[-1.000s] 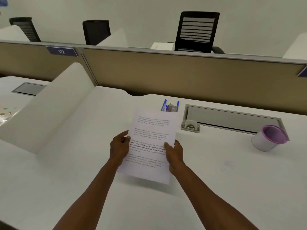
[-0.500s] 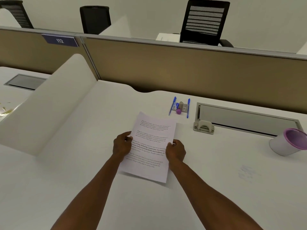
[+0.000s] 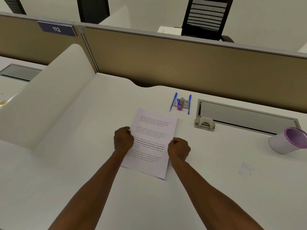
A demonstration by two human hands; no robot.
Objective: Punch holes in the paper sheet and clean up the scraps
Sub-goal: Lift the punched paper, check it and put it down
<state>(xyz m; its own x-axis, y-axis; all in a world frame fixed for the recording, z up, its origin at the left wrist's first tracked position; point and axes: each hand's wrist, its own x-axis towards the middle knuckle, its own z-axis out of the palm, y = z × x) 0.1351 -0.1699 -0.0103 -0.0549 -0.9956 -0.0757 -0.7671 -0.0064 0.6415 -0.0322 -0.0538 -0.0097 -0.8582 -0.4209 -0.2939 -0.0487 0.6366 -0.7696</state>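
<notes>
Paper sheet (image 3: pixel 153 141) lies printed side up on the white desk (image 3: pixel 83 163), slightly skewed, its far end tilted to the right. Left hand (image 3: pixel 123 141) sits at the sheet's left edge about midway along its length, fingers curled, pinching that edge; the knuckles overlap the left margin of the text. Right hand (image 3: pixel 178 148) sits at the right edge, a little nearer the person than the left, fingers curled in on the edge; whether the thumb is over or under the sheet cannot be told. The sheet spans between the two hands, with its far half beyond them and its near corner between the forearms. Hole punch (image 3: pixel 204 124) stands on the desk to the right of the sheet's far end, apart from it, against the front of a grey cable tray (image 3: pixel 245 113). Two blue pens (image 3: pixel 181 102) with small items between them lie beyond the sheet. White cup with a purple liner (image 3: pixel 288 141) lies tipped at far right.
</notes>
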